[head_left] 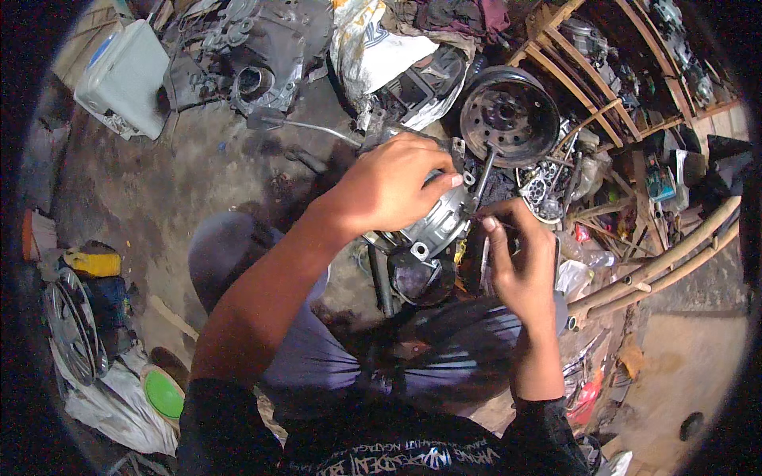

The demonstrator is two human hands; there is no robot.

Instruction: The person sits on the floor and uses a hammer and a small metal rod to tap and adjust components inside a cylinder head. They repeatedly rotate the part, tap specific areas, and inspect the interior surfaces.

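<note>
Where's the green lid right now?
Head view, lower left: the green lid lies on the floor by white sheeting, just left of the person's left elbow and below the wire fan guard.

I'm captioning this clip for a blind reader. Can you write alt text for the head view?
Seen from above, a person's left hand grips a grey metal engine part over their lap while the right hand holds a thin tool against it. Around them on the dirty workshop floor lie a black wheel drum, a grey plastic can and wooden racks.
</note>
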